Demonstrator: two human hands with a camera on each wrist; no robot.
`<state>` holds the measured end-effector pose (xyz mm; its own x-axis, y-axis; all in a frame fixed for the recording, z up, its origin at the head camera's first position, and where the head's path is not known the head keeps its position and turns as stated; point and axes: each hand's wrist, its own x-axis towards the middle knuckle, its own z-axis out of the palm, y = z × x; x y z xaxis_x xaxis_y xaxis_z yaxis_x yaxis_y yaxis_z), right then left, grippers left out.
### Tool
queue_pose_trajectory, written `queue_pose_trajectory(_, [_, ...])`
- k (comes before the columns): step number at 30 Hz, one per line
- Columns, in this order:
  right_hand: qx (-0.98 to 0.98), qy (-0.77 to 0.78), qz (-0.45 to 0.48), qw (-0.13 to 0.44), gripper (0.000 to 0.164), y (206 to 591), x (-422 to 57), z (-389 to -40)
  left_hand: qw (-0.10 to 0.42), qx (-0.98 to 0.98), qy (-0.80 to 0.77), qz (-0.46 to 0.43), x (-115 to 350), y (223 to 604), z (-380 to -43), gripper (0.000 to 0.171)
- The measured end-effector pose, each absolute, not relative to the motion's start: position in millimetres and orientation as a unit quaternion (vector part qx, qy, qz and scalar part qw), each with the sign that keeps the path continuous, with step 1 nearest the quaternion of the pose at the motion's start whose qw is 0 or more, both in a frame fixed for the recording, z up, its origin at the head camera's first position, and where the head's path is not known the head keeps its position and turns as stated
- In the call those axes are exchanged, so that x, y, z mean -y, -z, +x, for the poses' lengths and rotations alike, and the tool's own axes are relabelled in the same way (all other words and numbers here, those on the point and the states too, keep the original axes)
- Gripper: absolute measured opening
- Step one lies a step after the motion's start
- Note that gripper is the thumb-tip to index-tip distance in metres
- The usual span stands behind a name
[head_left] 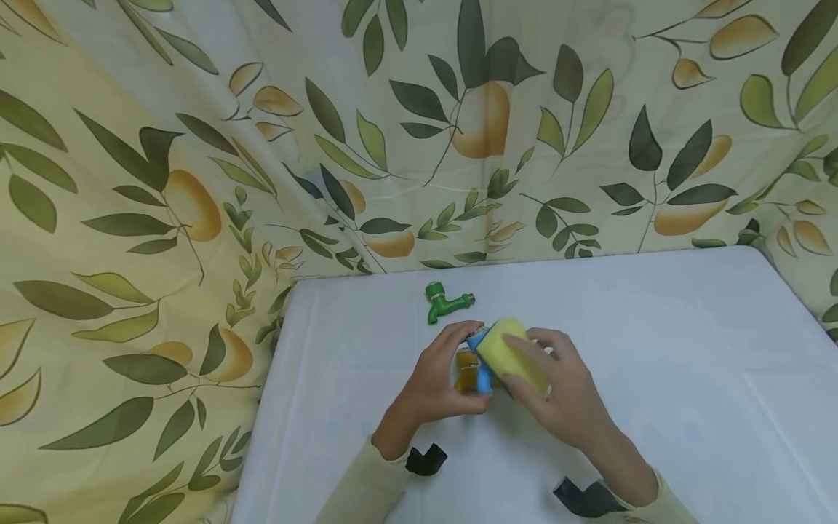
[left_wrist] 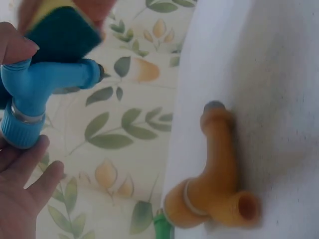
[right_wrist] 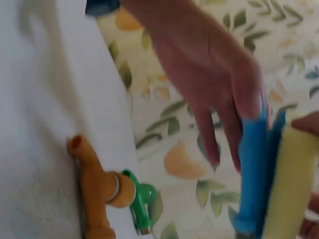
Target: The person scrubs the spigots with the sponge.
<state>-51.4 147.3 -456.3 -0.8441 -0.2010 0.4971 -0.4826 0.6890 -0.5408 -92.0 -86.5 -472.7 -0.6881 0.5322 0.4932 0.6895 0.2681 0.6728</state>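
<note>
My left hand (head_left: 435,382) grips a blue plastic tap (left_wrist: 37,87) between thumb and fingers, above the table. My right hand (head_left: 563,386) holds a yellow sponge (head_left: 513,356), whose dark green scouring side (left_wrist: 65,35) lies against the tap's body. In the right wrist view the sponge and the blue tap (right_wrist: 253,174) stand side by side, the scouring face towards the tap. Below the hands an orange-brown tap (left_wrist: 214,174) lies on the table, partly hidden by the left hand in the head view.
A green tap (head_left: 445,302) lies farther back on the white-covered table (head_left: 353,335). Behind and to the left hangs a curtain (head_left: 406,145) printed with leaves and fruit. Dark straps show at both wrists.
</note>
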Motion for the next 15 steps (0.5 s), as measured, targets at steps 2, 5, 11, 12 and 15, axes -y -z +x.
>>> queue_pose_trajectory(2, [0.883, -0.354, 0.219, 0.217, 0.053, 455, -147, -49, 0.091, 0.793, 0.458, -0.392, 83, 471, -91, 0.097])
queue_pose_trajectory(5, [0.876, -0.358, 0.215, 0.24, 0.052, 452, -144, -50, 0.105, 0.8, 0.436, -0.398, 79, 470, -91, 0.098])
queue_pose_trajectory(11, [0.879, -0.328, 0.255, 0.235, 0.04, 445, -142, -48, 0.112, 0.807, 0.419, -0.4, 77, 469, -89, 0.095])
queue_pose_trajectory(12, [0.878, -0.323, 0.263, 0.236, 0.039, 443, -143, -49, 0.114, 0.806, 0.422, -0.4, 78, 469, -89, 0.094])
queue_pose_trajectory(15, [0.883, -0.309, 0.257, 0.241, 0.039, 439, -146, -53, 0.119, 0.802, 0.432, -0.394, 80, 467, -89, 0.094])
